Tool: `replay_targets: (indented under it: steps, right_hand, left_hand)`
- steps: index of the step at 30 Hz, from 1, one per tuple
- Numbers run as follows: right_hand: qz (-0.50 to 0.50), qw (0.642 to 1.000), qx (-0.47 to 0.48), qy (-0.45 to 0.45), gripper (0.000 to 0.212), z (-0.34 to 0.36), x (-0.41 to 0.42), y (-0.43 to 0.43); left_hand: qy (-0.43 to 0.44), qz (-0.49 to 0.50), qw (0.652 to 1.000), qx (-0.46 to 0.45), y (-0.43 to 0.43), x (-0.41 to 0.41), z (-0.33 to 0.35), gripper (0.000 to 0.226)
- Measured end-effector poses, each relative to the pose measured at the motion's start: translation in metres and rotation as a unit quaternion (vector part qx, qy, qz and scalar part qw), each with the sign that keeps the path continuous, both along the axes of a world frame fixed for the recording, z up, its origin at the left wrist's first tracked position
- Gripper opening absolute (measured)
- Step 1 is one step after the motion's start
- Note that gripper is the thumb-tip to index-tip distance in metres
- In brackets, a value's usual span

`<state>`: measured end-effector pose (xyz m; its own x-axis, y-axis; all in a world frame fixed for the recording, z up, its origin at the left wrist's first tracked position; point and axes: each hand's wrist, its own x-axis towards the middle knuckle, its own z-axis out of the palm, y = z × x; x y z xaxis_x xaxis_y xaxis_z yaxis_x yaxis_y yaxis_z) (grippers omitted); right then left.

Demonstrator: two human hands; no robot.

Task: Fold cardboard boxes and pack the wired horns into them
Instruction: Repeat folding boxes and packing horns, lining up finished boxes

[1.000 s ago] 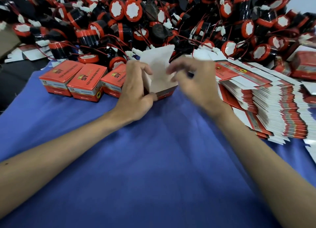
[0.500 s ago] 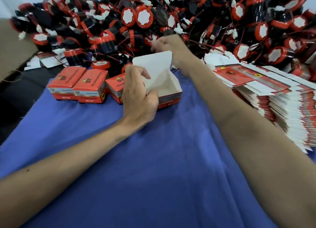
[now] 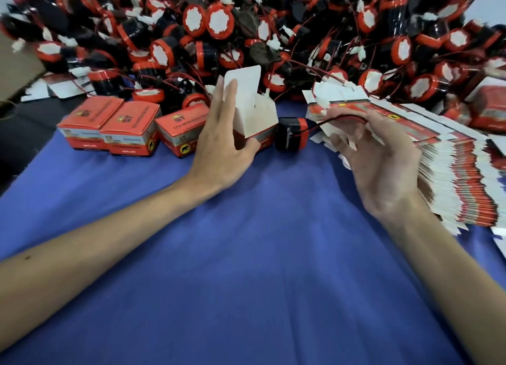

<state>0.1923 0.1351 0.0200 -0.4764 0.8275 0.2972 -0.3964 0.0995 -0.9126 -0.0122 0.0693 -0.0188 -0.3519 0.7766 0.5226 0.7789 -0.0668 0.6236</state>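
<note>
The right hand (image 3: 377,162) has come back from the pile of horns (image 3: 273,35), now pinching the wire (image 3: 342,118) of a horn (image 3: 290,134) (fingers curled, palm facing left). That horn sits just beside the open box (image 3: 257,112), which the left hand (image 3: 221,148) grips between straight fingers and thumb.

On my feed the blue worktop cloth (image 3: 246,255) reads as matt fabric with shallow creases. The open cardboard box (image 3: 260,112) shows bare white board inside, dull and smooth; its red printed outside has a faint sheen. The three closed red cardboard boxes (image 3: 131,120) carry the same satin print. The single black-and-red plastic horn (image 3: 289,134) is glossy moulded plastic, and its thin red and black wires (image 3: 339,117) look smooth and plastic-sheathed. The stack of flat red-and-white cardboard blanks (image 3: 451,159) has printed faces and chalky white cut edges. The heap of black-and-red plastic horns (image 3: 273,35) gleams, each round face a matt white, papery-looking.
</note>
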Motion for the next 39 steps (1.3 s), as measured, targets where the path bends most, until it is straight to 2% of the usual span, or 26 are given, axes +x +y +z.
replay_targets:
  steps: [3, 8, 12, 14, 16, 20, 24, 26, 29, 33, 36, 39]
  right_hand:
    - [0.024, 1.000, 0.019, -0.003, 0.028, 0.000, -0.003, -0.011]
    - [0.125, 0.989, -0.070, 0.021, 0.035, -0.002, -0.005, -0.020]
    - [0.146, 0.981, -0.121, 0.050, 0.036, 0.003, -0.002, -0.020]
    - [0.132, 0.979, -0.142, 0.058, 0.037, 0.005, -0.002, -0.020]
    - [0.125, 0.977, -0.159, 0.066, 0.038, 0.005, -0.003, -0.021]
    - [0.147, 0.960, -0.205, 0.118, 0.041, 0.004, -0.004, -0.018]
    - [0.139, 0.940, -0.261, 0.169, 0.043, 0.002, -0.002, -0.012]
    - [0.135, 0.933, -0.279, 0.184, 0.045, 0.002, 0.000, -0.011]
    - [0.143, 0.937, -0.265, 0.176, 0.043, 0.004, 0.000, -0.012]
    - [0.173, 0.939, -0.232, 0.186, 0.037, 0.010, 0.006, -0.010]
    - [0.221, 0.940, -0.195, 0.171, 0.034, 0.014, 0.007, -0.013]
    - [0.254, 0.937, -0.191, 0.147, 0.038, 0.009, 0.001, -0.022]
  left_hand:
    - [0.049, -0.022, 0.998, 0.025, -0.001, 0.001, -0.002, 0.084]
    - [0.076, -0.033, 0.994, 0.068, -0.002, -0.001, 0.001, 0.072]
    - [0.088, -0.048, 0.989, 0.112, -0.002, 0.003, 0.005, 0.066]
    - [0.097, -0.096, 0.976, 0.169, -0.006, 0.005, 0.006, 0.053]
    - [0.144, -0.147, 0.957, 0.206, -0.011, 0.007, 0.004, 0.037]
    - [0.193, -0.198, 0.952, 0.130, -0.012, 0.009, -0.002, 0.034]
    - [0.155, -0.212, 0.964, 0.051, -0.010, 0.012, -0.003, 0.054]
    - [0.162, -0.199, 0.966, 0.020, -0.012, 0.012, -0.004, 0.058]
    - [0.221, -0.152, 0.963, 0.018, -0.016, 0.015, -0.004, 0.056]
    - [0.329, -0.074, 0.941, 0.018, -0.019, 0.019, -0.002, 0.061]
    - [0.315, -0.086, 0.945, 0.004, -0.019, 0.017, -0.001, 0.070]
    - [0.289, -0.147, 0.945, 0.051, -0.019, 0.016, -0.001, 0.058]
